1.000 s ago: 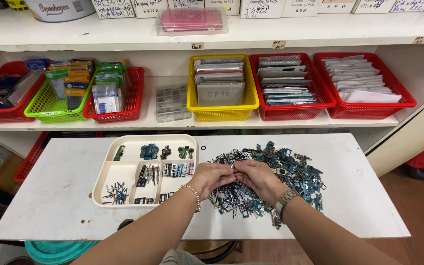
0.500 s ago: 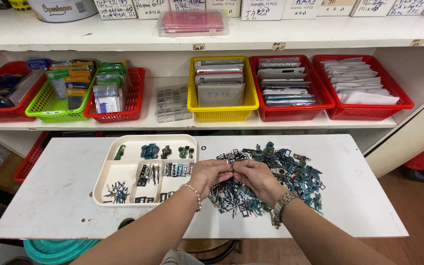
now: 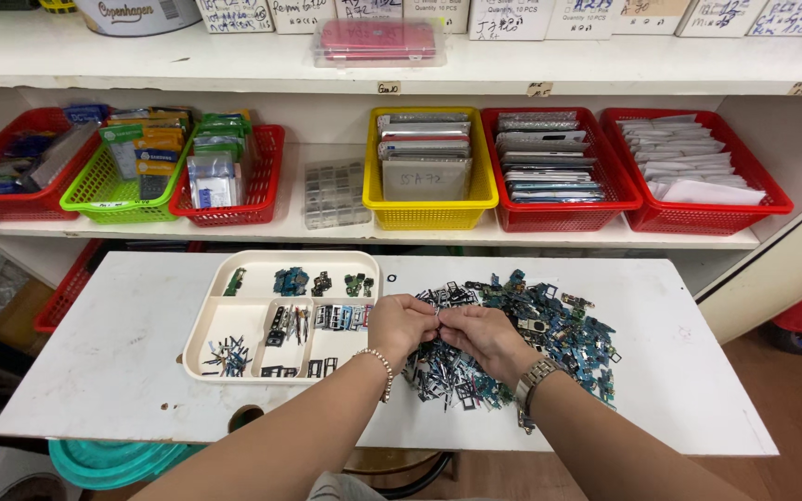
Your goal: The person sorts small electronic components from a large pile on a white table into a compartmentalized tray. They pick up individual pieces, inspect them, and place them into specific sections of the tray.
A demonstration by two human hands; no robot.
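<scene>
1. Little has shifted since the earlier frames: both hands remain together over the near edge of the parts pile, barely moved.
2. Left hand and right hand meet fingertip to fingertip, pinching a tiny metal part between them; its kind is too small to tell.
3. Just left of the left hand lies a cream divided tray, partly filled with sorted pieces.
4. Bare white table lies left of the tray and right of the pile, towards both edges.
</scene>
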